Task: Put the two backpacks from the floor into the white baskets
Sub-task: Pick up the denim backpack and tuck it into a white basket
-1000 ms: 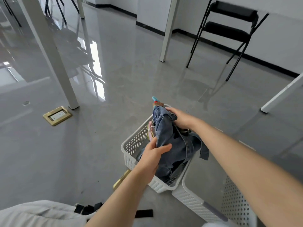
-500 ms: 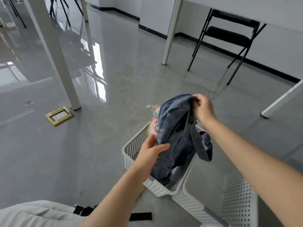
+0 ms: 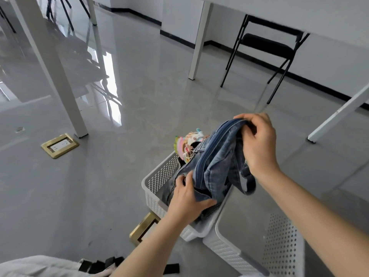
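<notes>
A blue denim backpack [image 3: 215, 164] stands partly inside a white perforated basket [image 3: 159, 180] on the floor. A colourful charm [image 3: 188, 141] hangs at its far side. My right hand [image 3: 257, 144] grips the backpack's top edge from above. My left hand [image 3: 187, 198] holds its lower front, down in the basket. A second white basket [image 3: 279, 240] sits right beside the first, nearer to me, and looks empty. At the bottom left lies a pale grey backpack [image 3: 40, 266] with black straps [image 3: 103, 263] on the floor, only partly in view.
White table legs [image 3: 54, 62] [image 3: 198, 41] [image 3: 339, 114] stand around the glossy grey floor. A black folding chair [image 3: 269, 47] is at the back right. Brass floor sockets [image 3: 60, 145] [image 3: 144, 228] sit left of the basket and just beside it.
My right hand has drawn the backpack's top nearer and lower over the basket. My left hand has shifted down onto the lower front of the bag. The camera has moved closer.
</notes>
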